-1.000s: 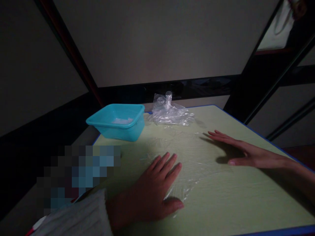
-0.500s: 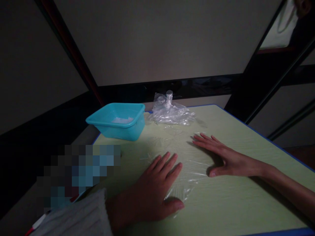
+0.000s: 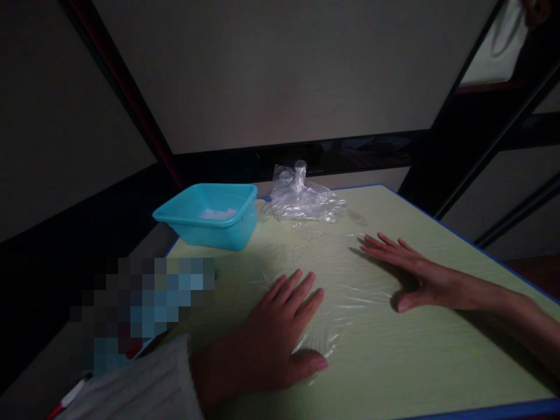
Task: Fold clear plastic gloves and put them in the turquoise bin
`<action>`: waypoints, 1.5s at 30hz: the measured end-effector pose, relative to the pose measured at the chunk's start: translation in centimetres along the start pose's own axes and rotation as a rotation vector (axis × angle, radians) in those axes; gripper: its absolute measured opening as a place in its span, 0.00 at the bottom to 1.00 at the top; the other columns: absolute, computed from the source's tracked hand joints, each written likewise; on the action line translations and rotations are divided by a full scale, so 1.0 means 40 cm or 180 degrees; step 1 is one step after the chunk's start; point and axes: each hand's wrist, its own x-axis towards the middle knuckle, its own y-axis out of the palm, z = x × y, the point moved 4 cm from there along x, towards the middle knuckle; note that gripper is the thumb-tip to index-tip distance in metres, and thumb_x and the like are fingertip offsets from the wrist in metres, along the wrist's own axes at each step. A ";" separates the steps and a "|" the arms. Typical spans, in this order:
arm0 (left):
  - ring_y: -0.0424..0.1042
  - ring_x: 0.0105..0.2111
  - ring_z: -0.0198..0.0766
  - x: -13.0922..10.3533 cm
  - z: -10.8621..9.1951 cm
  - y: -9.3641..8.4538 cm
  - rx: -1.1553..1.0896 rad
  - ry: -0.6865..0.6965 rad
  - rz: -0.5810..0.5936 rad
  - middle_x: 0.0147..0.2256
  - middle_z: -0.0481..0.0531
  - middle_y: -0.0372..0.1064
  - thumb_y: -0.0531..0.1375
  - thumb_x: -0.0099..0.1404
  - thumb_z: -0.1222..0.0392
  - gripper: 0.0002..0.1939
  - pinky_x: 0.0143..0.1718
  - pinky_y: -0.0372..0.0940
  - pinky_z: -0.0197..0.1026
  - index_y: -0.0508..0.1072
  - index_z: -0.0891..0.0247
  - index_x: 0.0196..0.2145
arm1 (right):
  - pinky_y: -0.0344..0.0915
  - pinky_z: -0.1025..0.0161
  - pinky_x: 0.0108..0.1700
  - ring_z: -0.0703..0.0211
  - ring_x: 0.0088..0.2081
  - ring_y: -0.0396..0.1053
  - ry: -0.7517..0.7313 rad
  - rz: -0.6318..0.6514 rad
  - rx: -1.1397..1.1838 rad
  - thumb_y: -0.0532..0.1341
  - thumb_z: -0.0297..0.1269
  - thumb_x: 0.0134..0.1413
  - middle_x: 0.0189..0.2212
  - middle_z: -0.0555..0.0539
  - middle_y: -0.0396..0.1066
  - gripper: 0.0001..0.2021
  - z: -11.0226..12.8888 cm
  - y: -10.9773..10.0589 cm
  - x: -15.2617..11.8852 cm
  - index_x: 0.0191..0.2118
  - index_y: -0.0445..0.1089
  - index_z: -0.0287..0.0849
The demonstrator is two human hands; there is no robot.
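Observation:
A thin clear plastic bag or sheet point(image 3: 345, 300) lies spread flat on the pale green table point(image 3: 415, 361), creased between my hands. My left hand point(image 3: 284, 332) presses flat on its left part, fingers stretched out and thumb apart. Over its right side, my right hand point(image 3: 406, 271) is spread with the fingers raised a little and the thumb low near the film's edge. Neither hand is closed on anything. The outline of the film is hard to make out against the table.
At the back stands a crumpled pile of clear plastic bags point(image 3: 306, 201). Left of it sits a turquoise basin point(image 3: 219, 230) with something whitish inside. A blurred-out patch point(image 3: 157, 309) covers things at the table's left edge. A wall panel point(image 3: 284, 76) rises behind the table.
My right hand has slid to the right, away from my left hand, and the creases in the film stretch further right. My left hand has stayed in place.

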 end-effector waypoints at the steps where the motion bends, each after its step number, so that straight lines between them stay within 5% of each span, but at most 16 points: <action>1: 0.33 0.64 0.52 -0.001 0.000 0.001 -0.0001 -0.0003 0.0005 0.65 0.61 0.33 0.58 0.60 0.46 0.41 0.61 0.39 0.57 0.45 0.67 0.63 | 0.26 0.37 0.59 0.42 0.63 0.26 0.0041 0.0022 0.0004 0.62 0.59 0.41 0.65 0.48 0.33 0.47 -0.005 -0.002 -0.004 0.63 0.39 0.56; 9: 0.33 0.64 0.52 0.000 0.000 -0.002 -0.0022 0.0004 -0.0061 0.65 0.61 0.34 0.58 0.59 0.46 0.41 0.61 0.39 0.57 0.46 0.66 0.63 | 0.26 0.39 0.59 0.41 0.63 0.26 0.0158 0.0193 0.0134 0.62 0.63 0.38 0.65 0.48 0.32 0.49 -0.029 -0.019 -0.020 0.63 0.40 0.55; 22: 0.32 0.63 0.54 0.001 -0.003 -0.007 -0.0089 0.0028 -0.0050 0.65 0.63 0.32 0.60 0.57 0.46 0.44 0.60 0.39 0.60 0.45 0.66 0.63 | 0.39 0.46 0.61 0.41 0.63 0.29 0.0141 -0.0078 0.0639 0.68 0.54 0.35 0.66 0.49 0.32 0.54 -0.055 -0.027 -0.034 0.65 0.35 0.52; 32: 0.29 0.63 0.60 -0.005 0.003 -0.005 -0.0060 0.0142 -0.0103 0.64 0.67 0.30 0.56 0.53 0.32 0.52 0.60 0.34 0.62 0.45 0.70 0.63 | 0.39 0.41 0.61 0.39 0.63 0.34 0.0174 -0.0366 0.0528 0.66 0.58 0.37 0.66 0.49 0.36 0.51 -0.052 -0.019 -0.022 0.65 0.39 0.54; 37: 0.43 0.61 0.57 -0.015 -0.015 -0.038 -0.0031 0.0893 -0.0550 0.61 0.67 0.47 0.54 0.59 0.38 0.39 0.60 0.34 0.60 0.55 0.70 0.57 | 0.40 0.42 0.61 0.40 0.63 0.37 0.0118 -0.0411 0.0482 0.65 0.56 0.39 0.65 0.50 0.38 0.49 -0.048 -0.026 -0.023 0.64 0.40 0.55; 40: 0.63 0.48 0.48 -0.021 -0.022 -0.056 -0.0177 0.1391 -0.0570 0.47 0.61 0.65 0.56 0.59 0.42 0.24 0.55 0.50 0.52 0.66 0.66 0.41 | 0.40 0.44 0.61 0.42 0.63 0.38 0.0081 -0.0479 0.0468 0.64 0.53 0.42 0.65 0.51 0.40 0.46 -0.041 -0.032 -0.025 0.64 0.40 0.57; 45: 0.63 0.34 0.40 -0.028 -0.026 -0.068 -0.0233 0.1465 -0.0251 0.35 0.52 0.64 0.61 0.49 0.53 0.14 0.40 0.58 0.44 0.61 0.62 0.29 | 0.41 0.44 0.62 0.41 0.63 0.43 0.0025 -0.0526 0.0480 0.64 0.52 0.43 0.65 0.51 0.43 0.45 -0.033 -0.037 -0.027 0.64 0.41 0.56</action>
